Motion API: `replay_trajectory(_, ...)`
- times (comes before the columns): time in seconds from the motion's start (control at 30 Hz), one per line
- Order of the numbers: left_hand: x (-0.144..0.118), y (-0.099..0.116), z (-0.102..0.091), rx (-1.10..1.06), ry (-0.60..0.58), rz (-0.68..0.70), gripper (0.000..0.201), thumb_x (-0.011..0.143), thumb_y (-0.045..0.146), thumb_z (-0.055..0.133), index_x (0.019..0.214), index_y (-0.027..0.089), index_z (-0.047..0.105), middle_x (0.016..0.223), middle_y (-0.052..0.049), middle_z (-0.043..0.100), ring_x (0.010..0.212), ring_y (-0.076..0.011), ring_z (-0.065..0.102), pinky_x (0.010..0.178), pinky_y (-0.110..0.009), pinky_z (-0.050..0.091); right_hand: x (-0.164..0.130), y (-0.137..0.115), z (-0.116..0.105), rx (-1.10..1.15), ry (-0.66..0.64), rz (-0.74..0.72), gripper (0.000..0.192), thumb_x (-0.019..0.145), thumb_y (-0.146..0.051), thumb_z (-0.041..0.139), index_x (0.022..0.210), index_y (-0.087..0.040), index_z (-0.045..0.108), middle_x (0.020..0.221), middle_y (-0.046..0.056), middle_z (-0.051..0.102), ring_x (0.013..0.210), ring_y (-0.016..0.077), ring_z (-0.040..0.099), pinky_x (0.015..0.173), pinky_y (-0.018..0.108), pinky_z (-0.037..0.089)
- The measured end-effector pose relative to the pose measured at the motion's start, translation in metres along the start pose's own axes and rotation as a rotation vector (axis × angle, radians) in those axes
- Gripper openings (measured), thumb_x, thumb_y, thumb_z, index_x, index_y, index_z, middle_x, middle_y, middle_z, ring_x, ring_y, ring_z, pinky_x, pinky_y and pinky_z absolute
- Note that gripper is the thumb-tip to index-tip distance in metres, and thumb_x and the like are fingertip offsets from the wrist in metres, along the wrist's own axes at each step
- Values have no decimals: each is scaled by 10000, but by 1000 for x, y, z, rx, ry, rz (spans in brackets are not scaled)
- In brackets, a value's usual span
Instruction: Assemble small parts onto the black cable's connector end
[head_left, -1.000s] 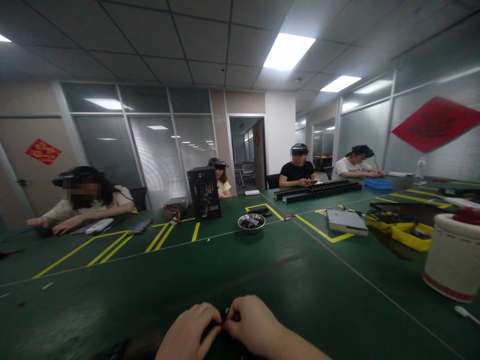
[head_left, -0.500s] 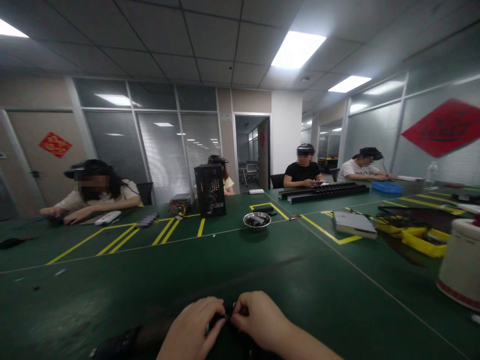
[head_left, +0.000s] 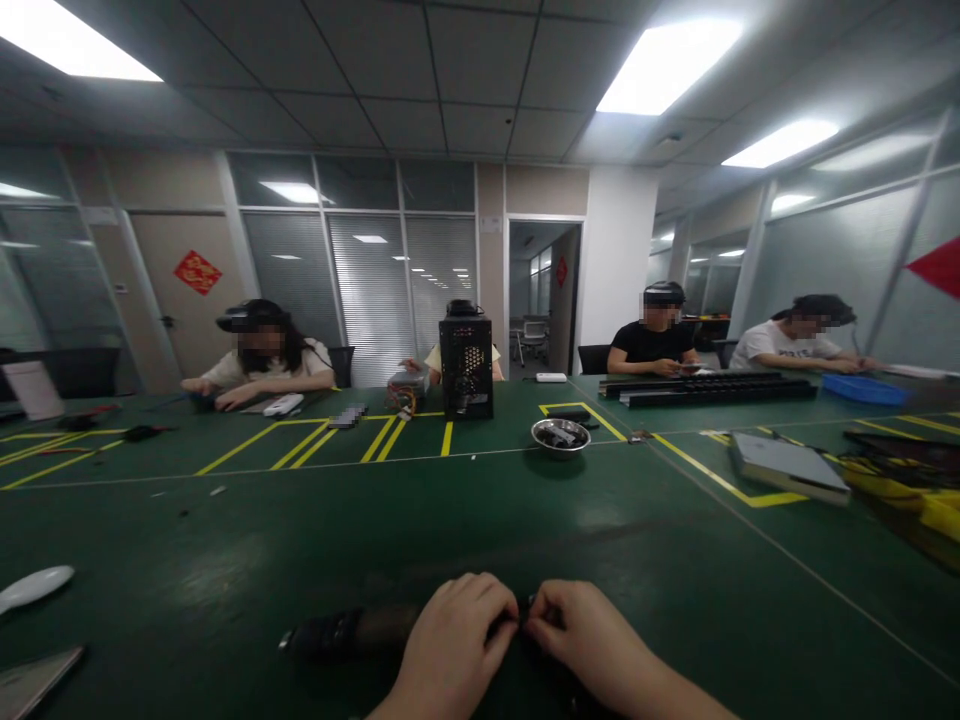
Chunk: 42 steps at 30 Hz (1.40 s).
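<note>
- Left hand (head_left: 457, 640) at the 6 o'clock edge of the view, fingers curled and pinched on the near end of a dark elongated part (head_left: 352, 630); exact type too blurred to tell.
- Right hand (head_left: 585, 640) just beside it toward 3 o'clock, fingertips meeting those of the left and pinching the same small dark spot between the two hands.
- Dark elongated part lying flat on the green table (head_left: 525, 520), stretching from the hands toward 9 o'clock, far end pale and glinting.
- White oval object (head_left: 34, 587) at 9 o'clock near the left border, with a flat grey slab (head_left: 34, 683) below it at 8 o'clock.
- Round metal bowl (head_left: 560, 435) at 12 o'clock from the hands, well apart, holding small dark pieces.
- Black perforated computer case (head_left: 466, 368) upright behind the bowl, toward 11 o'clock, with a bundle of coloured wires (head_left: 405, 395) just beside it.
- Grey flat device (head_left: 789, 467) at 2 o'clock, inside a yellow-taped corner.
- Long black rails (head_left: 709, 388) farther out at 1 o'clock, a blue tray (head_left: 864, 389) past their right end.
- Yellow bins (head_left: 911, 490) at 3 o'clock against the right border.
- Four seated people with headsets along the far side of the table, from 10 o'clock to 2 o'clock, hands down on the table surface.
</note>
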<state>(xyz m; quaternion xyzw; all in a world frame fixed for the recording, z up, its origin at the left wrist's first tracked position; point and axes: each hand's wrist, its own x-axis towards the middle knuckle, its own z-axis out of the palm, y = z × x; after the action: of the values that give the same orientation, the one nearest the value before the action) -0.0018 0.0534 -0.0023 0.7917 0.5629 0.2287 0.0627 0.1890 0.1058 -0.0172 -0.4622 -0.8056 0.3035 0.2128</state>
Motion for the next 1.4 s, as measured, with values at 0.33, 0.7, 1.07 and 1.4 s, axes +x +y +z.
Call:
replay_trajectory(0.33,-5,0,0,-15,49,-2,91,832,219,564,916,236,595,921,2,622,881,-188,541,767,-321,374,2,-1,3,26,-22,-7,94,802,-196,579,781,-179,669,717,0,691,649,129,608,566,191,368)
replay_trajectory(0.7,-5,3,-3,-34,69,-19,92,822,208,547,903,233,583,906,3,617,863,-186,534,755,-318,354,2,1,2,48,-25,-15,87,797,-204,584,773,-181,665,699,-12,692,630,120,603,556,186,371)
replay_trajectory(1.07,-5,1,0,-29,70,-22,108,832,198,588,927,250,583,935,28,616,883,-179,532,753,-310,342,0,-5,-1,45,-23,-13,91,796,-197,580,756,-176,658,693,-7,682,635,123,599,564,188,371)
replay_trajectory(1.4,-3,-1,1,-51,50,1,80,855,198,557,906,244,597,928,27,626,879,-170,535,773,-308,341,2,4,3,42,-30,-22,91,805,-221,583,773,-180,658,691,-7,680,629,121,595,550,190,353)
